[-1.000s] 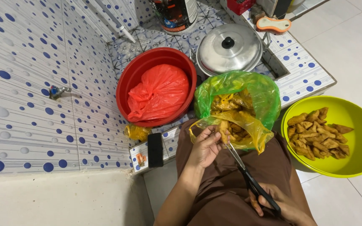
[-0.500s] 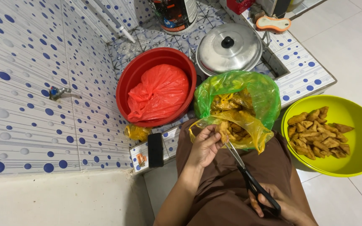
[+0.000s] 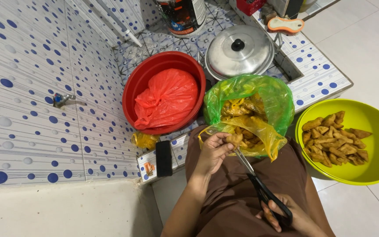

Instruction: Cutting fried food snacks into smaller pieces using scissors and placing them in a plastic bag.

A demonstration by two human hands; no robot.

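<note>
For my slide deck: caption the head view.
Left hand holds a fried piece at scissors held by right hand.

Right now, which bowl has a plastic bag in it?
The red bowl, by the tiled wall, holds a red plastic bag. The yellow-green bowl holds only cut food pieces.

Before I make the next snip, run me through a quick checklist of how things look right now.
1. Piece held firmly: ok. The left hand pinches a fried tofu piece over the lap.
2. Scissors gripped: ok. The right hand is through the black handles of the scissors.
3. Blades on the piece: ok, the tips meet it just below the fingers.
4. Fingers clear of the blades: cannot tell, they sit very close.
5. Supply within reach: ok. The green bag is open with more pieces inside.
6. Room in the yellow-green bowl: ok, only partly filled.
</note>
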